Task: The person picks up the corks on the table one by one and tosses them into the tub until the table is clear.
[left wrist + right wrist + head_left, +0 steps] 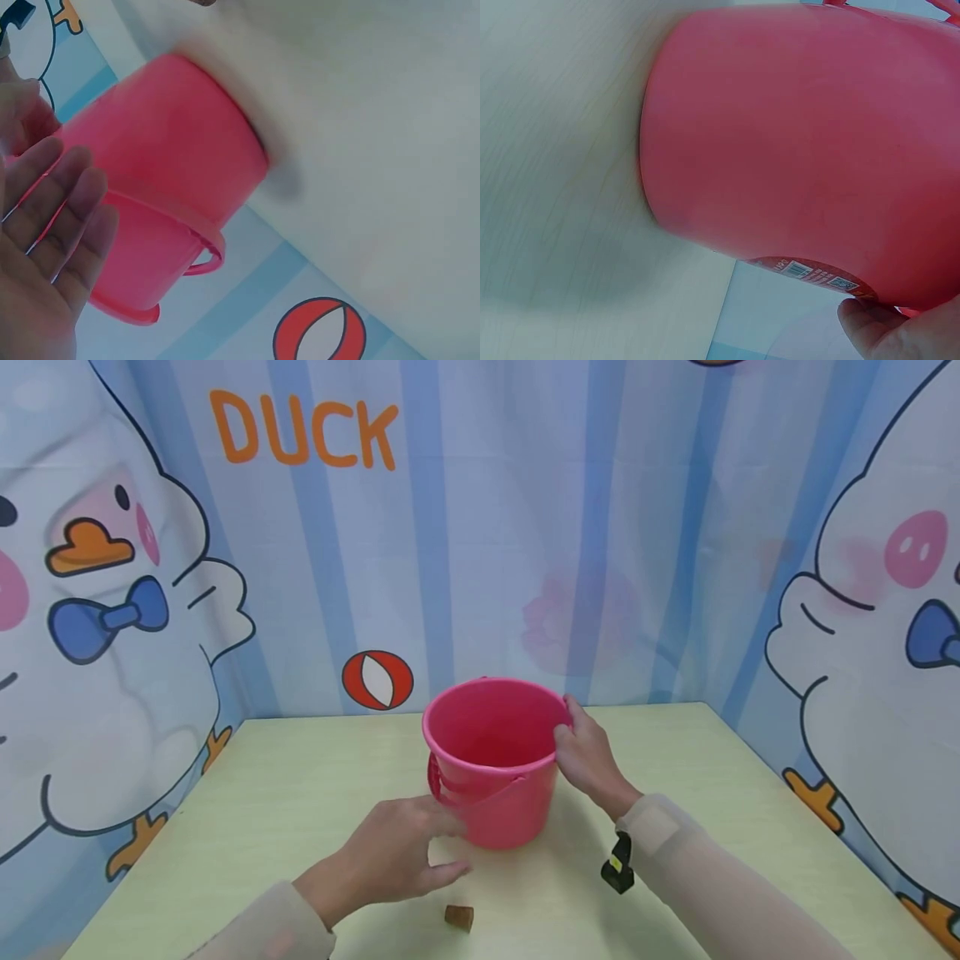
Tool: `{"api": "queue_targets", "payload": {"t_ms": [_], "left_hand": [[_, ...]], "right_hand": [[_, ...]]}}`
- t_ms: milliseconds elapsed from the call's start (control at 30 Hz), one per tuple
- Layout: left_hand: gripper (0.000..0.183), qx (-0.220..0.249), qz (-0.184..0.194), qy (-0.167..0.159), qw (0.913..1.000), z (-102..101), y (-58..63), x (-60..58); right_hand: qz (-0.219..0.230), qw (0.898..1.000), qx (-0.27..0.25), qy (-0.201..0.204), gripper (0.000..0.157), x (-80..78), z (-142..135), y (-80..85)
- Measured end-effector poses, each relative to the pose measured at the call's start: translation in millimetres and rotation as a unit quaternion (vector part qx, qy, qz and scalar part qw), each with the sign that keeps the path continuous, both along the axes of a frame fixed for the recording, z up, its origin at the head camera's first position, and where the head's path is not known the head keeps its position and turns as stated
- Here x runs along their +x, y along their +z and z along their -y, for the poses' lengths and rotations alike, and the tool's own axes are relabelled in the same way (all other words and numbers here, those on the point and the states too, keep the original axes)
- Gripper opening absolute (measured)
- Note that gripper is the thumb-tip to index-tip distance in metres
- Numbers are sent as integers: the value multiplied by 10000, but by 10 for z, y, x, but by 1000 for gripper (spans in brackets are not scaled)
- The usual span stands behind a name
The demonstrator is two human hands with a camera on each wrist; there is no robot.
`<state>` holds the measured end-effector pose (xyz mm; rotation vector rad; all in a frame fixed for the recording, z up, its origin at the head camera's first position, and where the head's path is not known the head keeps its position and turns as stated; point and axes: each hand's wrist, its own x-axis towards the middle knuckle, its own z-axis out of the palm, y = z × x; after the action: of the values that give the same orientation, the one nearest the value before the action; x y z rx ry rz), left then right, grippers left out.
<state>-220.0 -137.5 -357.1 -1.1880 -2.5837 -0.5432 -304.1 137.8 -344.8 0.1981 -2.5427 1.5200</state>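
Observation:
A pink plastic bucket (504, 810) stands upright on the pale wooden table, its handle (210, 259) lowered against the side. My right hand (592, 760) grips the bucket's rim on the right, thumb at the edge; in the right wrist view its fingers (870, 326) lie against the wall near a printed label (817, 276). My left hand (397, 847) is in front of the bucket at the left, holding nothing, its fingers extended and slightly blurred; the left wrist view shows the palm and fingers (56, 210) spread beside the bucket. A small brown cork-like piece (459, 917) lies on the table below the left hand.
The light wooden table (315, 768) ends at a curtain (495, 527) printed with ducks and stripes, which closes the back and both sides. A black strap with a buckle (618, 864) hangs from the right wrist.

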Motion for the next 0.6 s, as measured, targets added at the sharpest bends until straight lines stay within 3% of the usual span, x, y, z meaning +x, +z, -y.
{"api": "queue_targets", "payload": {"t_ms": [400,600], "left_hand": [[42,-508,940,-43,9943,-2,-150,16],[44,-888,1146,-55,9894,-21,-230,12]], "right_hand": [[44,10000,-6,-22,67,14,4,9],[30,10000,19,-8,67,6,0,13]]}}
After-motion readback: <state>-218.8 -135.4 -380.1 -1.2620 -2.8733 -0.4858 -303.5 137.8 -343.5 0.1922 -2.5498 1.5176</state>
